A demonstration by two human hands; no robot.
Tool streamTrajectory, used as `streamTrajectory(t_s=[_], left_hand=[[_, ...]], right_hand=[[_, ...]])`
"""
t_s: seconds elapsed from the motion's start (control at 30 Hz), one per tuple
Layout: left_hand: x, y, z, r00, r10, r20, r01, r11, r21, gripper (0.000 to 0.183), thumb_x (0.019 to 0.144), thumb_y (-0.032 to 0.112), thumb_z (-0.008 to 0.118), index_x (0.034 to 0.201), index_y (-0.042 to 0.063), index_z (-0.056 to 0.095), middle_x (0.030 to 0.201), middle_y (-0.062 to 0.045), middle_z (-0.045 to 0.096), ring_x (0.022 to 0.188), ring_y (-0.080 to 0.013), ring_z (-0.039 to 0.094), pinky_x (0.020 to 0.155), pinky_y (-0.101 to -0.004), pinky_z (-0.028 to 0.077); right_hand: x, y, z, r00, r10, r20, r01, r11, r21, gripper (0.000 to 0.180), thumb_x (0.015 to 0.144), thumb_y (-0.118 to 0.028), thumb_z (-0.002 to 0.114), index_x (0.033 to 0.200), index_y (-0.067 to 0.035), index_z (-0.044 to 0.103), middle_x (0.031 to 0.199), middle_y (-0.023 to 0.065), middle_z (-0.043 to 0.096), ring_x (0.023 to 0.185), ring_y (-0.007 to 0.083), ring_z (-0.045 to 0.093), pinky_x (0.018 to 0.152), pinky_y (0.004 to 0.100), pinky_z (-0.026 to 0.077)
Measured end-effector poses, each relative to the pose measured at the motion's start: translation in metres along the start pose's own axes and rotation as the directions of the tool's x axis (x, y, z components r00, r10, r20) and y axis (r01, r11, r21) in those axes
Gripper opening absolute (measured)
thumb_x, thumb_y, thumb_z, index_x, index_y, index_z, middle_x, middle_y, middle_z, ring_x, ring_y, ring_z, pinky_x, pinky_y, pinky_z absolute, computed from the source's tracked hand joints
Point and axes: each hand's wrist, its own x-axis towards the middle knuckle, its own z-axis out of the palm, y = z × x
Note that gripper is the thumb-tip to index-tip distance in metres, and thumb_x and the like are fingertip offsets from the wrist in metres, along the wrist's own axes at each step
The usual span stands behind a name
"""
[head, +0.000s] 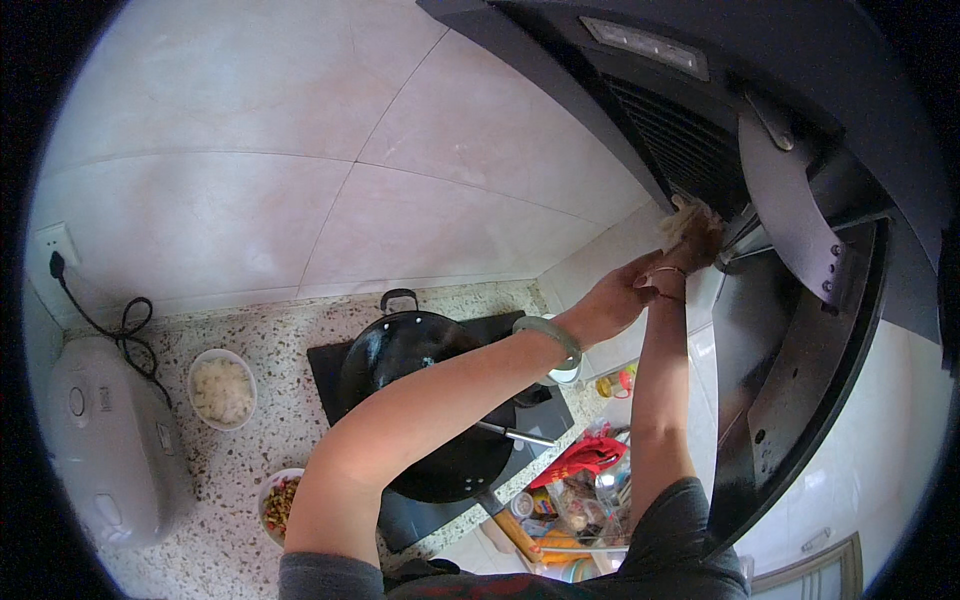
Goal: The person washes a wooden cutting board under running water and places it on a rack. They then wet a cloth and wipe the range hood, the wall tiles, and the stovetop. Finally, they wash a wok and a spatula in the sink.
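Note:
Both my arms reach up to the right, to the dark range hood (795,360) with its slatted filter (675,135). My right hand (697,238) is raised at the hood's lower inner edge, its fingers around a pale, crumpled cloth or similar wad (681,217). Just below it, my left hand (626,292) is at the right wrist, its fingers beside a thin bracelet; whether it grips anything is unclear. A pale green bangle (551,334) circles my left forearm. Under that arm, a black wok (450,476) stands on the cooktop, a metal utensil handle (525,436) across it.
On the speckled counter (217,480) are a bowl of white chopped food (223,390), a bowl of mixed chopped food (280,506) and a rice cooker (112,442) plugged into a wall socket (56,241). Jars, bags and a red cloth (581,459) crowd the lower right.

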Motion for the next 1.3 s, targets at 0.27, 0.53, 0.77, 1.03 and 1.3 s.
streamTrajectory(t_s=[0.27,0.53,0.77,1.03,1.3], left_hand=[[-0.015,0.003,-0.021,0.98,-0.183,-0.077,0.18,0.983,-0.049,0.057,0.095,0.012,0.048,0.148,0.022,0.029,0.149,-0.004,0.036,0.128,-0.0189,0.041,0.102,-0.0381,0.035],[-0.034,0.025,-0.056,0.971,-0.153,-0.185,0.152,0.988,-0.019,0.054,0.096,0.014,0.049,0.146,0.021,0.032,0.148,-0.004,0.036,0.13,-0.0183,0.04,0.103,-0.0388,0.035],[-0.054,0.054,-0.062,0.945,-0.08,-0.318,0.057,0.995,-0.08,0.051,0.095,0.013,0.049,0.145,0.016,0.035,0.147,-0.005,0.037,0.133,-0.0229,0.038,0.103,-0.0375,0.037],[-0.079,0.102,-0.058,0.877,0.052,-0.478,-0.08,0.996,-0.037,0.05,0.096,0.013,0.048,0.144,0.014,0.036,0.145,-0.006,0.039,0.129,-0.0216,0.042,0.101,-0.0362,0.04],[-0.121,0.136,-0.052,0.827,0.154,-0.541,-0.155,0.987,0.044,0.05,0.095,0.015,0.049,0.143,0.01,0.036,0.143,-0.005,0.042,0.124,-0.017,0.045,0.098,-0.0346,0.041]], right_hand=[[0.002,0.034,0.043,0.987,-0.125,0.096,0.152,0.921,-0.359,0.032,0.089,-0.02,0.06,0.112,0.002,0.058,0.108,0.0166,0.062,0.086,0.025,0.063,0.072,0.0371,0.055],[-0.039,-0.016,0.072,0.97,0.193,0.147,-0.21,0.971,0.114,0.036,0.082,-0.016,0.068,0.111,0.004,0.057,0.11,0.015,0.061,0.093,0.025,0.062,0.082,0.0367,0.053],[-0.089,-0.067,0.093,0.972,0.082,0.218,-0.155,0.928,0.339,0.038,0.082,-0.017,0.07,0.11,0.005,0.058,0.11,0.0145,0.061,0.1,0.0236,0.059,0.089,0.0353,0.048],[-0.141,-0.139,0.123,0.971,0.092,0.221,-0.188,0.863,0.468,0.032,0.078,-0.012,0.075,0.102,0.005,0.063,0.103,0.0082,0.065,0.09,0.0151,0.06,0.08,0.0278,0.048],[-0.194,-0.206,0.154,0.959,-0.06,0.276,-0.092,0.858,0.506,0.021,0.08,-0.01,0.073,0.095,0.001,0.064,0.09,0.0029,0.064,0.079,0.0092,0.057,0.07,0.024,0.048]])
